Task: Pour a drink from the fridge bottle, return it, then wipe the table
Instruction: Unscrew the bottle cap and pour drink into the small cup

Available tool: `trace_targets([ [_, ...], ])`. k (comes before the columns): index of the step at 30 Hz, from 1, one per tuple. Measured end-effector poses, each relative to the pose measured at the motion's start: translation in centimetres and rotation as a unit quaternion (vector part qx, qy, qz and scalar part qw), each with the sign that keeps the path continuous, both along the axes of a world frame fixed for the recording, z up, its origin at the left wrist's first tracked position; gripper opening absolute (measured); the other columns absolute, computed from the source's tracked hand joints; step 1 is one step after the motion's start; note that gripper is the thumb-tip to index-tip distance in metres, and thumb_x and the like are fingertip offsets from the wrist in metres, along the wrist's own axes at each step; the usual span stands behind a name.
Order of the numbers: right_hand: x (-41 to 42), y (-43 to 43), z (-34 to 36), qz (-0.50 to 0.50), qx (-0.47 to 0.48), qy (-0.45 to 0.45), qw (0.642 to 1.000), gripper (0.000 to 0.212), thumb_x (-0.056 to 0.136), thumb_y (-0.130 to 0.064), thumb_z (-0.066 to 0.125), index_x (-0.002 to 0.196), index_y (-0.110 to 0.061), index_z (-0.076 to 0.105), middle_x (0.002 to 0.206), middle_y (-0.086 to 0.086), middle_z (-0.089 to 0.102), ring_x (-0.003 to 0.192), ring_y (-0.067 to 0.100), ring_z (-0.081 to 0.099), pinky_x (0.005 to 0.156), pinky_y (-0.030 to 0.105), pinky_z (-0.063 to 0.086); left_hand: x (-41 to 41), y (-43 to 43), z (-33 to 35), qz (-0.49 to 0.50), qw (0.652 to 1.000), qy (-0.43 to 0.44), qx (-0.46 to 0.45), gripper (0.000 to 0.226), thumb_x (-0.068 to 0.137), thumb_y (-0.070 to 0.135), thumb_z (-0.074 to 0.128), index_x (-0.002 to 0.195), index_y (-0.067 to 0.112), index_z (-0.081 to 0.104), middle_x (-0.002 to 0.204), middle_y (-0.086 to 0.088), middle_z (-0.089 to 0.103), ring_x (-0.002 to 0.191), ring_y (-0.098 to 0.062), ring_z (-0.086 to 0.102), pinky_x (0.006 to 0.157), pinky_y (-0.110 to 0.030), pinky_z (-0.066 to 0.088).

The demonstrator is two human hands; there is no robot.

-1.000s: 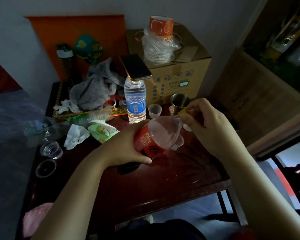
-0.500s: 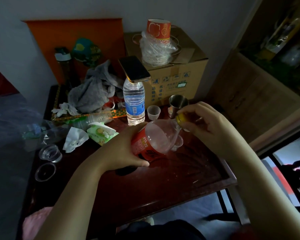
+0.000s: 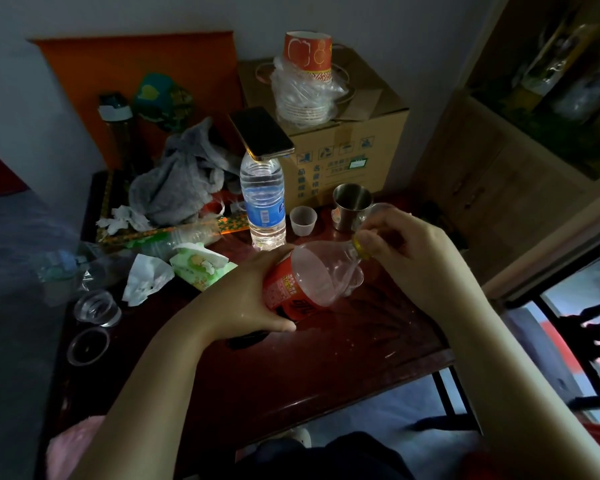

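Red-labelled clear plastic bottle (image 3: 312,278), tipped on its side above the dark wooden table (image 3: 326,358), neck toward the right. Wrapped round its labelled lower half: left hand (image 3: 253,296), fingers curled, thumb along the near side. Pinched at the neck by the right hand (image 3: 406,251): yellow cap (image 3: 357,245), fingertips closed tight on it. Just beyond the two grips, standing on the table: small translucent cup (image 3: 303,220), metal cup (image 3: 351,206) beside it, water bottle (image 3: 264,202) with a phone (image 3: 260,133) balanced on top. Further back from the grip, cardboard box (image 3: 361,133) topped with stacked paper cups (image 3: 307,57). Left of the left-hand grip: green tissue pack (image 3: 201,265), crumpled tissue (image 3: 146,278), grey cloth (image 3: 181,181) heaped behind.
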State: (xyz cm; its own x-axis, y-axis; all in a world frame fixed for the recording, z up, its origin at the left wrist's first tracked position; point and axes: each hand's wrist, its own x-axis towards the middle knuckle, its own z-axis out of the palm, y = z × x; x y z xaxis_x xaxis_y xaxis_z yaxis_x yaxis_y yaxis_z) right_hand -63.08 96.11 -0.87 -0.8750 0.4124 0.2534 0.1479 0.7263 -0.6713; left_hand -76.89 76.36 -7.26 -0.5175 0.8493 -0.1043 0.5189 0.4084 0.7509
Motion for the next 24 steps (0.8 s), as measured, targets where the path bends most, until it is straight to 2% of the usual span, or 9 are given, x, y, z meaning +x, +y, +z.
trace_targets([
  [2, 0.1, 0.3, -0.2, 0.024, 0.010, -0.008, 1.000, 0.015, 0.086, -0.032, 0.062, 0.099, -0.025, 0.068, 0.085, -0.020, 0.059, 0.082, -0.013, 0.054, 0.067, 0.003, 0.038, 0.0, -0.1, -0.3, 0.000, 1.000, 0.001, -0.007, 0.108, 0.054, 0.037, 0.088, 0.143, 0.043, 0.027, 0.140, 0.017, 0.042, 0.126, 0.000, 0.042, 0.106, -0.032, 0.040],
  [7, 0.4, 1.4, -1.2, 0.081, -0.016, -0.017, 0.996, 0.026, 0.086, -0.021, 0.066, 0.112, -0.026, 0.068, 0.110, -0.012, 0.059, 0.097, -0.003, 0.055, 0.077, 0.004, 0.039, -0.3, 0.1, -1.1, 0.004, 1.000, 0.000, -0.019, 0.109, 0.052, 0.040, 0.088, 0.142, 0.043, 0.027, 0.141, 0.014, 0.041, 0.126, -0.002, 0.042, 0.106, -0.034, 0.040],
  [14, 1.3, 2.2, -2.6, 0.091, -0.050, 0.018, 0.994, 0.026, 0.086, -0.006, 0.065, 0.110, -0.017, 0.066, 0.113, -0.008, 0.060, 0.105, 0.004, 0.058, 0.085, 0.016, 0.047, -0.5, 1.5, -1.4, -0.016, 0.999, -0.003, -0.040, 0.108, 0.053, 0.039, 0.089, 0.142, 0.042, 0.028, 0.139, 0.016, 0.041, 0.125, 0.000, 0.041, 0.105, -0.028, 0.036],
  [17, 1.6, 2.6, -2.9, 0.084, -0.072, 0.027, 0.993, 0.021, 0.083, -0.012, 0.069, 0.104, -0.015, 0.067, 0.112, -0.006, 0.063, 0.103, 0.007, 0.060, 0.088, 0.025, 0.050, -0.5, 2.2, -1.6, -0.026, 0.999, -0.003, -0.048, 0.108, 0.053, 0.034, 0.090, 0.143, 0.037, 0.030, 0.138, 0.019, 0.040, 0.124, 0.002, 0.040, 0.103, -0.022, 0.033],
  [20, 1.8, 2.8, -3.1, 0.055, -0.109, 0.041, 0.992, 0.018, 0.083, -0.014, 0.069, 0.101, -0.017, 0.069, 0.108, -0.006, 0.067, 0.102, 0.009, 0.063, 0.090, 0.032, 0.052, -0.6, 2.9, -1.9, -0.035, 0.998, -0.017, -0.053, 0.113, 0.049, 0.041, 0.090, 0.145, 0.035, 0.030, 0.144, 0.016, 0.041, 0.129, 0.000, 0.041, 0.108, -0.028, 0.034],
  [24, 2.1, 3.0, -2.9, 0.057, -0.161, 0.038, 0.985, 0.028, 0.083, -0.006, 0.068, 0.109, -0.017, 0.066, 0.105, -0.004, 0.070, 0.099, 0.003, 0.064, 0.085, 0.015, 0.049, -0.6, 3.1, -1.9, -0.038, 0.997, -0.027, -0.067, 0.112, 0.052, 0.033, 0.091, 0.145, 0.035, 0.029, 0.138, 0.016, 0.046, 0.124, 0.001, 0.045, 0.106, -0.024, 0.036],
])
